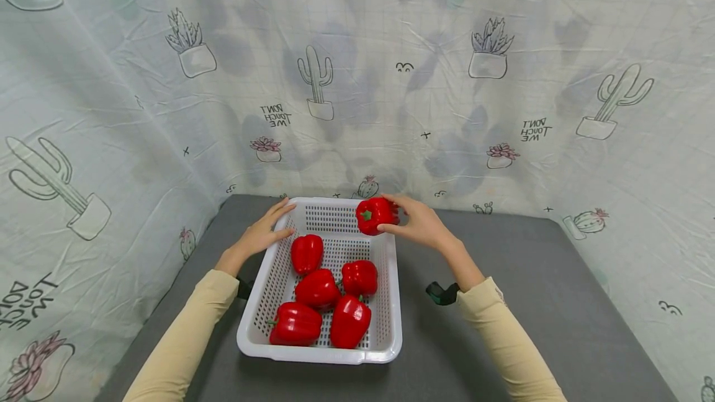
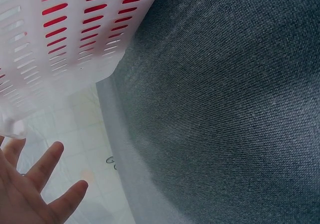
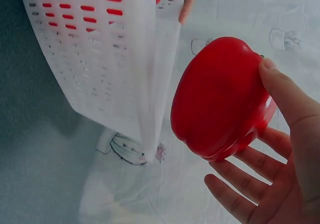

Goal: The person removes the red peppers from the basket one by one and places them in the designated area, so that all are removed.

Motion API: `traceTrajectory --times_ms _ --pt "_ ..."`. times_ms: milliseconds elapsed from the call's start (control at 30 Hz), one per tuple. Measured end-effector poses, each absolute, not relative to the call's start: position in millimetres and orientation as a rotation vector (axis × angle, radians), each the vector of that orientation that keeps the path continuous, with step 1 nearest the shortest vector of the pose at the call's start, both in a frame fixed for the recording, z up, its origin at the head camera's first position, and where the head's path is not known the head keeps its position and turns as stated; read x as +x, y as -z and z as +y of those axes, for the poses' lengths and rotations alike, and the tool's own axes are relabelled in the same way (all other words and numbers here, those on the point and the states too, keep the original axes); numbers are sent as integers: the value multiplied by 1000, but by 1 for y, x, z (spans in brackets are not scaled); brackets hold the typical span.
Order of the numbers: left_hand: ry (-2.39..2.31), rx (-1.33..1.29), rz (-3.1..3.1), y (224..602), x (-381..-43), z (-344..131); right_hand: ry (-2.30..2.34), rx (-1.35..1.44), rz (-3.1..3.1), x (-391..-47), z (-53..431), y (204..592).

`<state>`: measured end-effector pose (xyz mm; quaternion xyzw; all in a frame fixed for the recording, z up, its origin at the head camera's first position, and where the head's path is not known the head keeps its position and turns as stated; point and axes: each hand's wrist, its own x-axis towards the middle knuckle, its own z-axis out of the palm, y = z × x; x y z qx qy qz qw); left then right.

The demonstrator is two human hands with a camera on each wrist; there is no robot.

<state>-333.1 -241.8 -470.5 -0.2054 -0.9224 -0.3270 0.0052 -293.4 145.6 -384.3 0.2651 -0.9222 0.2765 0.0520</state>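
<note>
My right hand (image 1: pixel 416 223) holds a red bell pepper (image 1: pixel 373 216) over the far right corner of a white plastic basket (image 1: pixel 321 355). Thumb and fingers grip the pepper (image 3: pixel 220 98) from opposite sides in the right wrist view, and its green stem end faces left in the head view. At the basket's far left rim is my left hand (image 1: pixel 262 234), its fingers spread and fairly straight, fingertips right at the edge. Several more red bell peppers lie inside the basket, among them one at the left (image 1: pixel 307 254) and one at the near right (image 1: pixel 350 322).
The basket stands on a dark grey table (image 1: pixel 503 327). Behind and beside the table hangs a pale curtain (image 1: pixel 380 98) printed with cacti. Dark straps (image 1: pixel 441 293) circle the wrists. Perforated basket walls (image 2: pixel 65 33) rise between the hands.
</note>
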Motion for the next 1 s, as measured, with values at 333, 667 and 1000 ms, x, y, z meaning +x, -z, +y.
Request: traceTrajectory --times_ms 333,667,1000 --pt "1015 -653 -2869 472 -334 -239 -885 716 -2806 -289 170 385" --pt "1004 -608 -2920 470 -335 -238 -919 638 -2793 -286 195 391" --pt "1003 -608 -2929 466 -335 -237 -958 589 -2797 -284 224 406"
